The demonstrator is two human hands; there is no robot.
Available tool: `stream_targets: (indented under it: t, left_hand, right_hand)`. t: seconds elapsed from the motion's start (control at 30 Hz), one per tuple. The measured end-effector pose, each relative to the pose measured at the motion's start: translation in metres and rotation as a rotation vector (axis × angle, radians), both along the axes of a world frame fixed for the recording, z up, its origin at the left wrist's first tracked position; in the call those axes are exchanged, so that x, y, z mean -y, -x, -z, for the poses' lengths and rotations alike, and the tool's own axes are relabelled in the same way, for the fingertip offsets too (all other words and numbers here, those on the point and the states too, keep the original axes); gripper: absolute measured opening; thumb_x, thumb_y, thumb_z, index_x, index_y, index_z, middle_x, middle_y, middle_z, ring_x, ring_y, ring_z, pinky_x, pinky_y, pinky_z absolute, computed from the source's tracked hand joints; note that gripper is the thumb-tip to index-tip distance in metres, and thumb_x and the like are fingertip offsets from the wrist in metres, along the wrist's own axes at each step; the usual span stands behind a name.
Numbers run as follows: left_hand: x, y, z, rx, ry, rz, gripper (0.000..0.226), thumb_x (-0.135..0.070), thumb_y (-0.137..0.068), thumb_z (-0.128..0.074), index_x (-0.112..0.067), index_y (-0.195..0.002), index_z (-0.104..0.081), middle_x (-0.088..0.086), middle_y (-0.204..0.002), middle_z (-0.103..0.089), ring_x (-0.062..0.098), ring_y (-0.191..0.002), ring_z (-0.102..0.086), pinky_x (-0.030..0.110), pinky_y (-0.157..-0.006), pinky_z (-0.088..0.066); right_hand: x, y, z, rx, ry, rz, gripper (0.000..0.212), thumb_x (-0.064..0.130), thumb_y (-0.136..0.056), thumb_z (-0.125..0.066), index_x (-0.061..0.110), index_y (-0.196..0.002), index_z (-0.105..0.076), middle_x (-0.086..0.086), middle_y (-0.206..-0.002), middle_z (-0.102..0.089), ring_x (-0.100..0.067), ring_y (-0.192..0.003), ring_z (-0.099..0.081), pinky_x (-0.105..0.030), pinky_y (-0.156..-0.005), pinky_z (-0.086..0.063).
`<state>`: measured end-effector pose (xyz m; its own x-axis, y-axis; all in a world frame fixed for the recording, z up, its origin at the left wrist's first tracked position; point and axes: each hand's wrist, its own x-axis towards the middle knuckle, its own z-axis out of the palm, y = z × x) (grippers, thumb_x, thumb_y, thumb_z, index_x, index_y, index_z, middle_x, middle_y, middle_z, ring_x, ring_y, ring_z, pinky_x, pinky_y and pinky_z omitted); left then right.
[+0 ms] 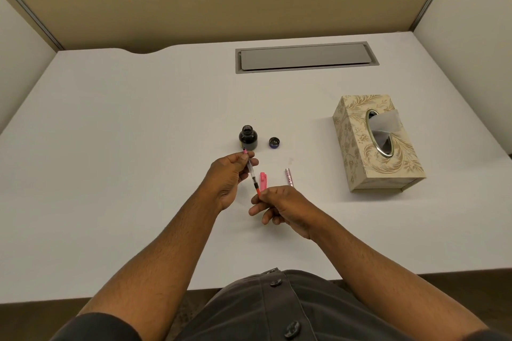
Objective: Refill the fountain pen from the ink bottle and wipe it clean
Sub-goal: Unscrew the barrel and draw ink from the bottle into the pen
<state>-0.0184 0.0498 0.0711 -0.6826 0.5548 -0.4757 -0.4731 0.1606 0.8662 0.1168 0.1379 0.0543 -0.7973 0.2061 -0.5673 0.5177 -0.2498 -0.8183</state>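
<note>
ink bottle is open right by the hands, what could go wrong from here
1. The uncapped ink bottle stands just beyond the left hand; a nudge while working the pen could tip it and spill ink on the white desk.
2. The pen's converter section is held between both hands, the right hand at its orange end; twisting there could drip ink onto the fingers.
3. The tissue box sits away to the right, so wiping means reaching across.

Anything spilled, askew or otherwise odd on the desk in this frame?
No spill shows. The ink bottle stands upright and open, its cap beside it. A faint smudge marks the desk near the pink barrel; whether it is ink is unclear.
</note>
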Motion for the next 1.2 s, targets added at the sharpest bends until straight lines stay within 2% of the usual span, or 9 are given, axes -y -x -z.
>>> stream_targets:
  t: [0.2,0.3,0.5,0.67,0.8,1.0,1.2]
  left_hand:
    - [0.0,-0.0003,0.0012,0.001,0.008,0.003,0.02,-0.013,-0.099,-0.046,-0.012,-0.104,-0.066,0.005,-0.094,-0.07,0.017,-0.099,-0.06,0.03,-0.092,-0.044]
    - [-0.0009,-0.0008,0.0016,-0.001,0.009,0.01,0.02,-0.014,-0.099,-0.046,-0.013,-0.104,-0.066,0.004,-0.094,-0.07,0.018,-0.1,-0.06,0.032,-0.095,-0.043]
    - [-0.0011,-0.0021,0.0003,-0.017,0.001,0.027,0.02,-0.015,-0.099,-0.047,-0.017,-0.099,-0.067,0.003,-0.093,-0.07,0.017,-0.099,-0.06,0.032,-0.095,-0.043]
    - [-0.0007,-0.0024,0.0006,-0.021,0.003,0.029,0.02,-0.015,-0.099,-0.047,-0.017,-0.1,-0.067,0.003,-0.094,-0.071,0.015,-0.098,-0.06,0.029,-0.089,-0.043]
    - [0.0006,-0.0022,0.0017,-0.017,-0.005,0.026,0.02,-0.014,-0.099,-0.047,-0.015,-0.101,-0.066,0.004,-0.095,-0.07,0.016,-0.098,-0.06,0.03,-0.091,-0.044]
    - [0.0002,-0.0037,0.0014,-0.019,0.003,0.015,0.02,-0.014,-0.099,-0.047,-0.015,-0.101,-0.066,0.004,-0.094,-0.07,0.015,-0.096,-0.06,0.029,-0.089,-0.043]
    - [0.0006,-0.005,0.0004,-0.022,0.006,0.009,0.019,-0.014,-0.099,-0.047,-0.014,-0.101,-0.066,0.004,-0.094,-0.07,0.014,-0.095,-0.061,0.027,-0.084,-0.045]
  right_hand:
    - [-0.0015,-0.0011,0.0018,0.008,-0.044,0.03,0.017,0.022,-0.092,-0.062,0.008,-0.096,-0.07,-0.005,-0.088,-0.078,-0.011,-0.058,-0.064,-0.02,-0.054,-0.046]
    - [-0.0019,-0.0015,0.0027,0.012,-0.066,0.057,0.018,0.023,-0.089,-0.068,0.006,-0.095,-0.068,-0.005,-0.086,-0.078,-0.011,-0.057,-0.064,-0.021,-0.053,-0.046]
    - [-0.0006,-0.0003,0.0047,0.024,-0.088,0.075,0.019,0.023,-0.085,-0.073,0.008,-0.092,-0.066,-0.004,-0.083,-0.078,-0.011,-0.055,-0.064,-0.021,-0.05,-0.046]
    - [-0.0001,-0.0013,0.0053,0.036,-0.094,0.081,0.023,0.027,-0.083,-0.075,0.008,-0.093,-0.066,-0.003,-0.083,-0.078,-0.011,-0.056,-0.065,-0.021,-0.051,-0.046]
    - [0.0008,-0.0034,0.004,0.026,-0.029,0.054,0.025,0.033,-0.088,-0.068,0.011,-0.1,-0.067,-0.004,-0.088,-0.078,-0.012,-0.058,-0.065,-0.023,-0.056,-0.047]
    - [0.0027,-0.0047,0.0006,0.028,0.025,0.028,0.027,0.025,-0.098,-0.048,0.01,-0.105,-0.07,-0.008,-0.092,-0.077,-0.015,-0.061,-0.065,-0.021,-0.056,-0.047]
    - [0.0025,-0.0063,0.0005,0.02,-0.015,0.02,0.026,0.022,-0.1,-0.047,0.008,-0.103,-0.07,-0.008,-0.093,-0.077,-0.015,-0.062,-0.065,-0.021,-0.057,-0.047]
